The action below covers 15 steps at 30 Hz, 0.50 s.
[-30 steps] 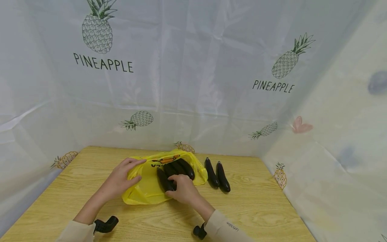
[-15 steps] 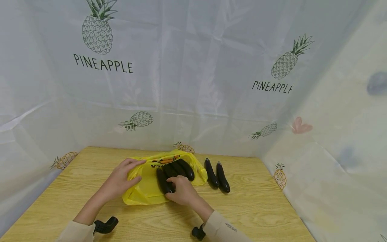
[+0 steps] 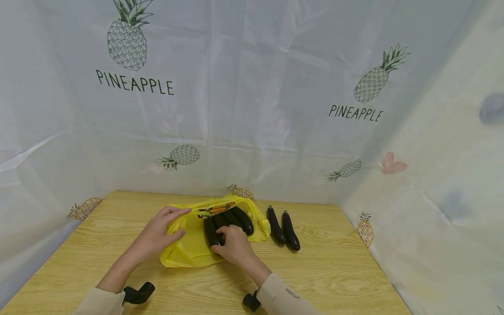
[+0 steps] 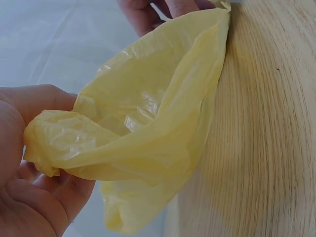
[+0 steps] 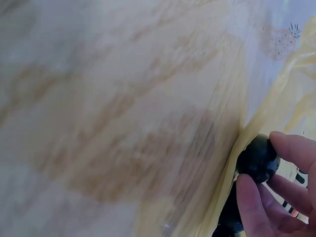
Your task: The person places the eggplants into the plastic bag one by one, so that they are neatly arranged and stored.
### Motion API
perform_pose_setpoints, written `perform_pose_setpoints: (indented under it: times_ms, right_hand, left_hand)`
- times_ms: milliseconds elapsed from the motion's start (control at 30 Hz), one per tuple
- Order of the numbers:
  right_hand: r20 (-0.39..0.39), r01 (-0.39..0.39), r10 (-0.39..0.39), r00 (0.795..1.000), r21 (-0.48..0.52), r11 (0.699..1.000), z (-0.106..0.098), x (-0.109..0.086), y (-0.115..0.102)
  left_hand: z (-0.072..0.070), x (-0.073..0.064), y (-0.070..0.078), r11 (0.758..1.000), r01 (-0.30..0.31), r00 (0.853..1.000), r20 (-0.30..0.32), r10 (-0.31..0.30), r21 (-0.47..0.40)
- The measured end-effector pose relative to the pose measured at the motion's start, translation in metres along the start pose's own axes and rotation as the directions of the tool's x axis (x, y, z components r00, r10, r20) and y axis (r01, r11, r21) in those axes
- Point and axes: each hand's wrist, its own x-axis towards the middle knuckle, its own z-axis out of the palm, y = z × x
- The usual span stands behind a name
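head view, vs 1.0 s and 0.5 s ago | right hand [image 3: 235, 247]: shifted slightly left, fingertips a little farther in over the bag [image 3: 193, 245] | leftmost eggplant [image 3: 211, 232]: near end swung slightly left with the hand | right sleeve [image 3: 285, 296] and black wrist mount [image 3: 252, 301]: likewise moved left

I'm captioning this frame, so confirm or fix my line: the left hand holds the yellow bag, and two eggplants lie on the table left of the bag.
Wrong side: the head view shows two eggplants on the table right of the yellow bag, which the left hand holds.
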Motion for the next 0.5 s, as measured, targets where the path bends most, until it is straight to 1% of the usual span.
perform_pose_setpoints:
  times_ms: [67, 333, 500]
  right_hand:
    - [-0.005, -0.003, 0.003, 1.000, 0.006, 1.000, 0.0001, -0.0005, -0.0002]
    - [0.007, 0.033, -0.033, 0.999, 0.015, 0.999, -0.0042, -0.0063, 0.0010]
    - [-0.018, 0.011, -0.010, 1.000, 0.057, 0.998, 0.0009, -0.0058, 0.0049]
  left_hand:
    - [-0.0001, 0.0000, 0.0005, 1.000, -0.001, 1.000, 0.000, 0.001, -0.001]
    - [-0.0001, 0.0005, 0.0000, 1.000, -0.004, 1.000, -0.002, 0.004, -0.001]
    - [0.0013, 0.0001, -0.0022, 1.000, 0.006, 1.000, -0.002, -0.006, 0.001]
